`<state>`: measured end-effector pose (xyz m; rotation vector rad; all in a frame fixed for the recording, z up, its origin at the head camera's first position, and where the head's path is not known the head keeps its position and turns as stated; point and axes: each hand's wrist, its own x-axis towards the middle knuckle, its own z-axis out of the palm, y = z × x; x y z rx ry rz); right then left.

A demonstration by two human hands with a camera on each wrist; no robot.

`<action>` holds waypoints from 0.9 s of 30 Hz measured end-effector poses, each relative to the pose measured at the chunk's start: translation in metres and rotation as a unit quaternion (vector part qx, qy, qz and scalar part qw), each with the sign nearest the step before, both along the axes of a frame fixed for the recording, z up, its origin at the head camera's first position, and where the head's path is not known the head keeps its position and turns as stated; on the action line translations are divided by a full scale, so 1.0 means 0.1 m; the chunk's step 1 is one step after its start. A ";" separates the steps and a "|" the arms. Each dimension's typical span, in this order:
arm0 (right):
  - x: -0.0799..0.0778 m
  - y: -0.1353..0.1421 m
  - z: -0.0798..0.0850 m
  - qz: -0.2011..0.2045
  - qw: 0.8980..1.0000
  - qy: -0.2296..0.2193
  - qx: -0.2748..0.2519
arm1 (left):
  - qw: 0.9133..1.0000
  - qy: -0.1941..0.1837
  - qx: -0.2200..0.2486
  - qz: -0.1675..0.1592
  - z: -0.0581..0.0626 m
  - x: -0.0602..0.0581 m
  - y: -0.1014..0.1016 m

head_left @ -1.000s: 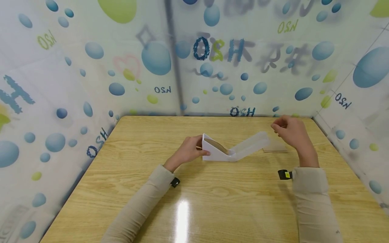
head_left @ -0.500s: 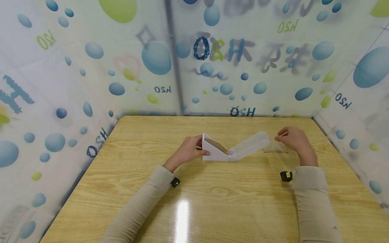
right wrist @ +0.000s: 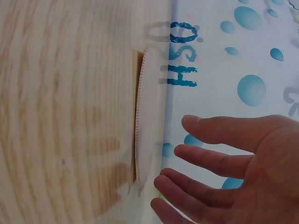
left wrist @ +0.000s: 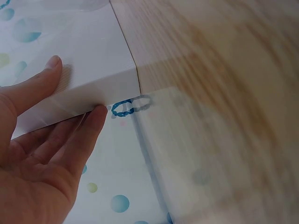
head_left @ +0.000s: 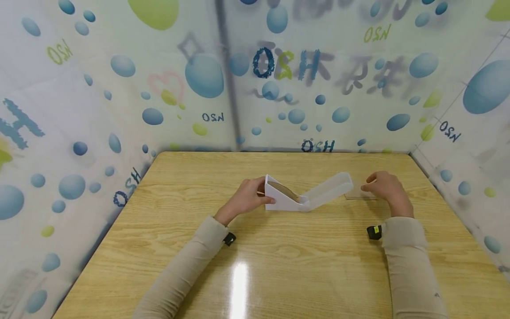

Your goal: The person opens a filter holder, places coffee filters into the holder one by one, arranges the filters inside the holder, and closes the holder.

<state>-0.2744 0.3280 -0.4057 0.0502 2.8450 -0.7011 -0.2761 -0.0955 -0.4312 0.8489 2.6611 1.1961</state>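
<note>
A white box (head_left: 279,202) with a sloping top stands on the table, its translucent lid (head_left: 328,189) swung out to the right. Something brown and flat (head_left: 286,190) shows inside it. My left hand (head_left: 247,196) grips the box's left end, thumb on one face and fingers behind; the left wrist view shows the thumb and fingers on either side of the white wall (left wrist: 93,51). Over a thin, flat tan piece (head_left: 353,193) hovers my right hand (head_left: 387,189). In the right wrist view that piece has a finely toothed edge (right wrist: 138,121), and the loosely bent fingers appear apart from it.
The wood-grain table (head_left: 303,266) reaches back to a patterned curtain (head_left: 271,97) with blue drops, which also closes off both sides. A small black camera (head_left: 373,232) sits on the right wrist, another (head_left: 229,239) on the left.
My right hand has come down toward the flat tan piece, its fingers now close above it. The left hand and the white box have stayed in place.
</note>
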 end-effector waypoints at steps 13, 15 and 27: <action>-0.04 -0.02 -0.09 0.003 1.000 -0.025 0.012 | 1.000 -0.005 0.005 -0.004 -0.01 -0.01 0.00; -0.04 -0.02 -0.11 0.002 1.000 -0.024 0.013 | 1.000 -0.003 0.003 -0.004 -0.01 -0.01 0.00; -0.04 -0.03 -0.12 0.011 1.000 -0.018 0.010 | 1.000 -0.002 0.004 -0.004 0.00 -0.01 0.00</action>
